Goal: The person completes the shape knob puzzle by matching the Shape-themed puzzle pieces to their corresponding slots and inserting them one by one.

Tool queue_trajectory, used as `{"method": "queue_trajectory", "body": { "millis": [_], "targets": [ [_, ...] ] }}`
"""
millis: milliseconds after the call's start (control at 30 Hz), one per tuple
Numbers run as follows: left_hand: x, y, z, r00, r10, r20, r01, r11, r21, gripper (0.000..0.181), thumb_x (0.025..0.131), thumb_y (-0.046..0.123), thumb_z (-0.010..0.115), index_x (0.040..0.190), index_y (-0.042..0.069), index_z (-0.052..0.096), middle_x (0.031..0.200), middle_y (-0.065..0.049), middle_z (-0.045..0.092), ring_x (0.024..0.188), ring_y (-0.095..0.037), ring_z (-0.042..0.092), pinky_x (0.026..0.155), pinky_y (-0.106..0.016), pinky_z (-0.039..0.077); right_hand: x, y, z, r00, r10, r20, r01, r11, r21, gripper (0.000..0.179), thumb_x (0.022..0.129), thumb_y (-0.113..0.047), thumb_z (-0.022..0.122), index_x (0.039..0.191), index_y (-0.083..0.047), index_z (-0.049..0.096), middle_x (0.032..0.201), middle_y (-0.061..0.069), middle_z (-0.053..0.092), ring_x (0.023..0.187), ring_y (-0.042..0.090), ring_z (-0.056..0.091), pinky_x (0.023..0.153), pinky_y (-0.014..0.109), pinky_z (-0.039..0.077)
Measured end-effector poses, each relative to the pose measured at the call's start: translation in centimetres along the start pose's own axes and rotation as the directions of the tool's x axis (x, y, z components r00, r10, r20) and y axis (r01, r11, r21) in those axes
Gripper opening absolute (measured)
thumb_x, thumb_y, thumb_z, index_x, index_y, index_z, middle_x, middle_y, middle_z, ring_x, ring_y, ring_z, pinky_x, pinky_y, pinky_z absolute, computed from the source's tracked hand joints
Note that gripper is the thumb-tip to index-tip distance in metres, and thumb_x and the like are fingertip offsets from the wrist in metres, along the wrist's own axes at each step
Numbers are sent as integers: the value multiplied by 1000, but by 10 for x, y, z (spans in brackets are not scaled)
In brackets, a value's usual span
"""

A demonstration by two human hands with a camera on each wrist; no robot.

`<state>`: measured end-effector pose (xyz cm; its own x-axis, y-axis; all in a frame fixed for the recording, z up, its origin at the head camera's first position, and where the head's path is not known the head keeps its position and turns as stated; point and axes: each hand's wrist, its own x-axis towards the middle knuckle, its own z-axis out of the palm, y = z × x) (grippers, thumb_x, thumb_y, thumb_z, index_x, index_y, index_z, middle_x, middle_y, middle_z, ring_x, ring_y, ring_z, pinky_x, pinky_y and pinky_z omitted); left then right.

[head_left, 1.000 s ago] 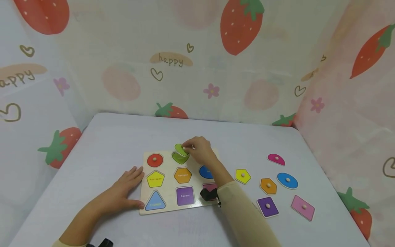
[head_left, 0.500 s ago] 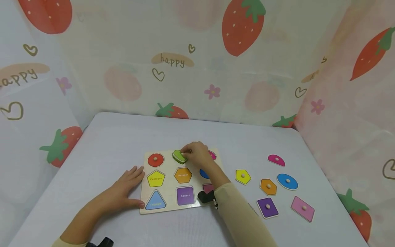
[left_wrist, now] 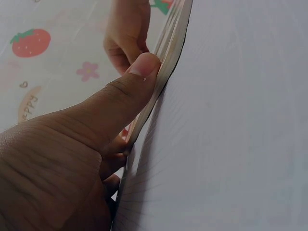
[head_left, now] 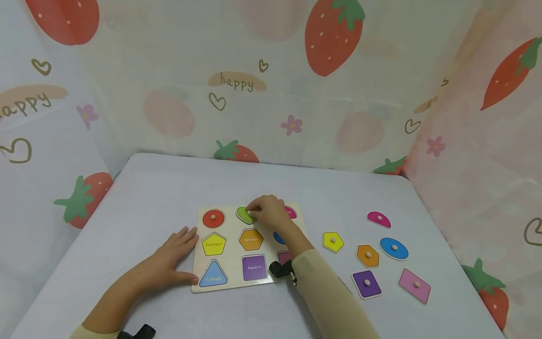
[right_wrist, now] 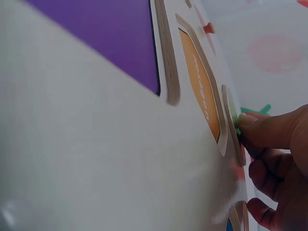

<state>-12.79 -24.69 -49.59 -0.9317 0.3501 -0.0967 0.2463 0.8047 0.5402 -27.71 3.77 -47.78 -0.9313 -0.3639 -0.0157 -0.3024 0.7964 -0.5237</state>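
Note:
A pale shape-puzzle board (head_left: 233, 256) lies on the table in the head view. My right hand (head_left: 271, 213) pinches the small knob of a green, seemingly heart-shaped puzzle piece (head_left: 243, 215) at the top middle recess. In the right wrist view the piece's edge (right_wrist: 230, 113) stands above the board's surface; whether it is fully seated I cannot tell. My left hand (head_left: 171, 259) touches the board's left edge, fingers spread and thumb (left_wrist: 139, 72) straight. A red circle piece (head_left: 213, 218) fills the top left recess. The right forearm hides part of the board's right column.
Right of the board lie several knobbed pieces: a yellow pentagon (head_left: 333, 242), an orange hexagon (head_left: 364, 258), a purple square (head_left: 366, 291), a pink parallelogram-like piece (head_left: 415, 285), a blue oval (head_left: 391, 249) and a magenta half-circle (head_left: 378, 219). A strawberry-print curtain (head_left: 271, 108) encloses the table.
My right hand has lowered the tilted green piece onto its recess, where it lies flatter. My left hand stays at the board's edge.

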Motion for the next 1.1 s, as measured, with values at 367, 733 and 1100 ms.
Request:
{"method": "queue_trajectory", "body": {
  "millis": [367, 733, 1100],
  "targets": [
    [2, -3, 1, 1000, 8, -2, -8, 1000, 5, 117, 68, 63, 86, 158, 6, 38, 169, -11, 26, 158, -40, 11, 123, -66, 15, -1, 0, 1, 1000, 15, 8, -15, 1000, -1, 17, 99, -29, 70, 111, -22, 80, 100, -8, 77, 106, 17, 63, 109, 47, 36],
    [1, -2, 1, 1000, 2, -4, -2, 1000, 0, 117, 68, 62, 86, 158, 6, 39, 169, -11, 27, 157, -41, 11, 122, -66, 16, -3, -2, 1, 1000, 4, 1, -4, 1000, -15, 17, 99, -29, 70, 110, -21, 80, 100, -8, 77, 104, 17, 64, 105, 46, 37],
    [1, -2, 3, 1000, 10, -15, -10, 1000, -5, 116, 67, 61, 87, 157, 6, 39, 169, -11, 27, 158, -40, 11, 123, -66, 16, -7, -8, -3, 998, 53, 18, -52, 998, -30, 18, 99, -30, 71, 112, -22, 79, 99, -8, 76, 103, 16, 62, 108, 48, 37]
  ]
}}
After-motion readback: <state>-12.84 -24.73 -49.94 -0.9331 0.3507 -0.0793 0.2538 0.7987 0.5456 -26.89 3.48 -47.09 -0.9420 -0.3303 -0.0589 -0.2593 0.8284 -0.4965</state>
